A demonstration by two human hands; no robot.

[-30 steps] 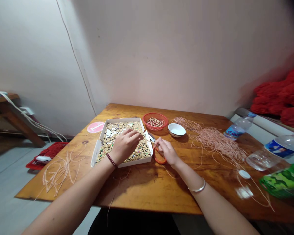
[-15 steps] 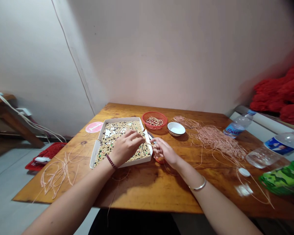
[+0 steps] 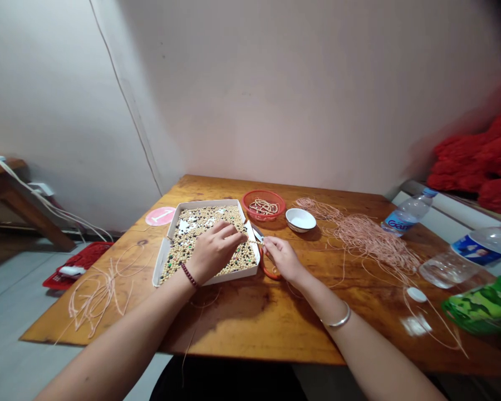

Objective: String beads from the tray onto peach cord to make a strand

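Note:
A white tray (image 3: 161, 266) holds many small beads (image 3: 204, 217), mostly beige with black, white and green ones. Over its right part is my left hand (image 3: 217, 248), fingertips pinched on a short string of beads (image 3: 254, 241). My right hand (image 3: 283, 257), closed at the tray's right edge, grips the other end of that string. Orange-handled scissors (image 3: 271, 271) lie beside and partly under my right hand, blades pointing toward the tray's right corner.
Behind the tray stands a red basket (image 3: 245, 204) with beaded strings, next to a white bowl (image 3: 300, 218). Pink cords (image 3: 371, 239) spread to the right, near plastic bottles (image 3: 409, 211). More cord (image 3: 96, 298) lies at left, below a round pink "1" sign (image 3: 160, 216).
My right hand's fingers have closed and drawn together, and the bead string now spans between both hands. More of the scissors shows. My left hand has barely moved.

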